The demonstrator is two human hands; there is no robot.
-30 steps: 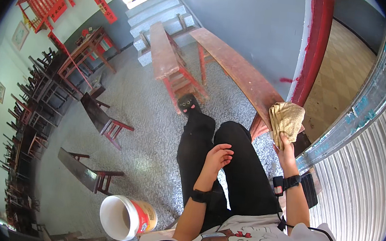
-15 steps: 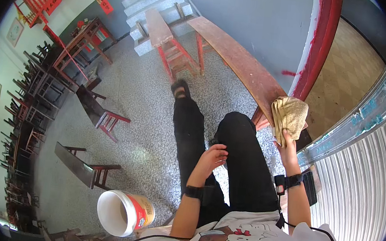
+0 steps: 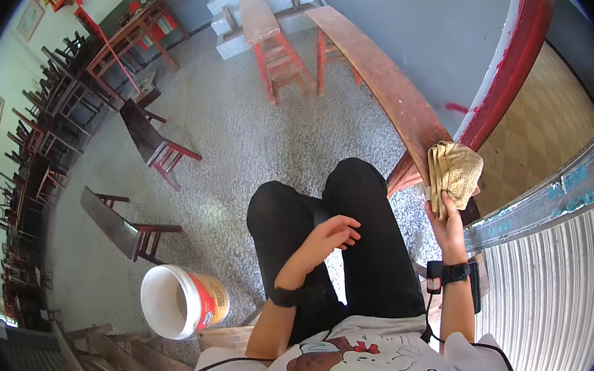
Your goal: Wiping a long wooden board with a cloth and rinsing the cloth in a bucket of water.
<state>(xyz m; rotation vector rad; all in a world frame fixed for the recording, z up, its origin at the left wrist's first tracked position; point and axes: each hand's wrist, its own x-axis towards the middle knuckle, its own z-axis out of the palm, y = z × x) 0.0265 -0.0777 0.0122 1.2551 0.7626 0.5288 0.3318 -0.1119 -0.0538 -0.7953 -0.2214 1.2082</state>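
In my right hand (image 3: 446,229) is a folded tan cloth (image 3: 458,172), pinched at its lower part. The cloth lies over the near end of a long reddish-brown bench (image 3: 384,82). My left hand (image 3: 327,241) hovers over my lap, between the thighs, with its fingers loosely bent and apart and nothing in them. To the left of that forearm stands a white bucket (image 3: 163,300) with a red and yellow label; its mouth faces me and its inside looks bare.
Another red-legged bench (image 3: 258,22) stands near grey steps (image 3: 255,0). Two dark benches, one upper (image 3: 145,130) and one lower (image 3: 111,222), stand on the speckled floor at left. Stacked stools (image 3: 44,115) line the left wall. A corrugated metal sheet (image 3: 554,285) closes off the right.
My outstretched left leg has drawn back, so both knees are now bent side by side. The view has shifted slightly. The cloth stays in my right hand at the bench end.
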